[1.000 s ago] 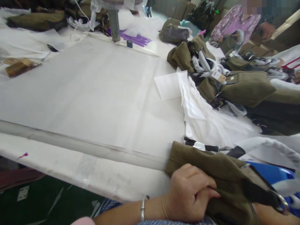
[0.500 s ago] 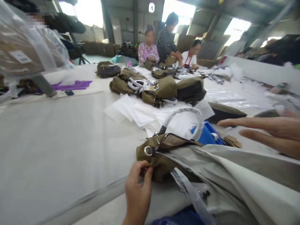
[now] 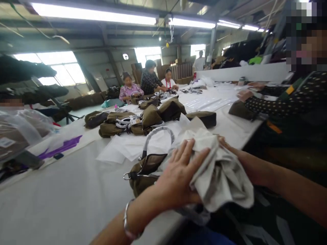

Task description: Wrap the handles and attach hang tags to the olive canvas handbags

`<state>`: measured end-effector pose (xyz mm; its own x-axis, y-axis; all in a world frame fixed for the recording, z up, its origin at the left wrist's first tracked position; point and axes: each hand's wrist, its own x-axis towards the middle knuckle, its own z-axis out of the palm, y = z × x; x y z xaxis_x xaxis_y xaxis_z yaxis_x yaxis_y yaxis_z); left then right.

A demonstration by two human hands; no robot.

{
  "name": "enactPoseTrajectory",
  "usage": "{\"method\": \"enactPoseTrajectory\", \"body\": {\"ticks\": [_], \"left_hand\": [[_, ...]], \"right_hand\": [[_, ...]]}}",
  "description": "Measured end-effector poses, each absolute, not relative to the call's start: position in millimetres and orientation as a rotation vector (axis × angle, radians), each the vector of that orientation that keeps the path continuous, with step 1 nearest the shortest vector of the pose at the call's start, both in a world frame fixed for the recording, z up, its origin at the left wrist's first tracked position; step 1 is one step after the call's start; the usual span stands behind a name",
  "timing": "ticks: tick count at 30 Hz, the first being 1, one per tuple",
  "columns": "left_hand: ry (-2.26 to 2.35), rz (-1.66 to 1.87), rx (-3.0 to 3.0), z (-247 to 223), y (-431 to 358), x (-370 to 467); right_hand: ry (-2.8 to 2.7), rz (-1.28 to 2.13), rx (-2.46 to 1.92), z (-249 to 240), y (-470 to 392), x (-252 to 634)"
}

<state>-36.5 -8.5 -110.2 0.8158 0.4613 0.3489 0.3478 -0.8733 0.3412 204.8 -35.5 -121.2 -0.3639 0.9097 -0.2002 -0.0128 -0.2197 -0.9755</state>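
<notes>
An olive-green handbag (image 3: 138,170) lies on its side in front of me, its zipped mouth partly open. Pale grey lining (image 3: 222,177) is pulled out of the mouth and bunched up. My left hand (image 3: 178,173), a silver bangle on its wrist, presses over the near side of the lining, fingers spread and thumb under a fold. From the far right, my right hand (image 3: 235,153) grips the same bundle, most of its fingers hidden behind the cloth. A wrapped handle (image 3: 159,128) arches up behind the bag.
Several olive bags (image 3: 150,119) are heaped farther up the white table (image 3: 63,190). White paper sheets (image 3: 120,148) lie behind my bag. At right a co-worker in a dotted sleeve (image 3: 276,102) handles another bag. More people sit and stand at the far end.
My left hand has left the bag's end and moved right onto the lining. My right hand has come onto it too. The stretched-out lining is now bunched. The view has turned right and up.
</notes>
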Motion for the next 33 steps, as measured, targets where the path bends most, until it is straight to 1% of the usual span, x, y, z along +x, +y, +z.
{"method": "enactPoseTrajectory", "body": {"ticks": [1,3,6,8,10,12,14,16,18,20,23,27,29,31,33], "left_hand": [[0.632,0.561,2.740,-102.6,1.4,-32.2],[0.609,0.540,2.729,-90.5,17.2,-27.8],[0.527,0.602,2.700,-81.6,30.0,-29.9],[0.547,0.612,2.668,-81.5,33.2,-35.3],[0.656,0.661,2.634,-84.1,34.6,-41.9],[0.793,0.758,2.618,-87.3,35.7,-47.9],[0.908,0.832,2.650,-89.8,36.9,-51.5],[0.954,0.849,2.726,-91.5,38.3,-51.9],[0.969,0.805,2.811,-92.5,39.5,-49.8],[1.001,0.705,2.893,-92.9,40.3,-47.0],[1.002,0.433,3.013,-92.0,39.7,-45.7],[0.835,-0.145,3.070,-92.8,36.8,-52.2],[0.739,-0.364,3.005,-96.5,35.8,-56.5],[0.651,-0.453,2.931,-104.2,35.4,-58.4],[0.739,-0.438,2.916,-117.2,34.8,-55.9]], "right_hand": [[-1.235,1.782,-1.012,-116.0,-34.6,198.5],[-1.175,1.860,-0.843,-106.5,-28.6,191.8],[-1.245,1.871,-0.662,-104.4,-14.6,195.6],[-1.275,1.794,-0.641,-116.0,-5.3,201.4],[-1.270,1.611,-0.752,-137.3,1.5,204.2],[-1.332,1.339,-0.917,-163.9,5.2,201.6],[-1.580,0.976,-0.992,-189.1,6.5,193.8],[-1.930,0.571,-0.931,-207.3,6.9,183.2],[-2.156,0.285,-0.844,-217.3,7.9,172.4],[-2.226,0.178,-0.828,-222.0,9.8,163.9],[-2.253,0.091,-0.846,-227.5,11.8,158.3],[-2.217,-0.088,-0.889,-236.2,6.7,160.1],[-2.174,-0.164,-0.911,-236.7,1.8,159.7],[-2.108,-0.212,-0.905,-233.6,-3.0,154.5],[-2.032,-0.219,-0.852,-229.0,-6.9,142.7]]}}
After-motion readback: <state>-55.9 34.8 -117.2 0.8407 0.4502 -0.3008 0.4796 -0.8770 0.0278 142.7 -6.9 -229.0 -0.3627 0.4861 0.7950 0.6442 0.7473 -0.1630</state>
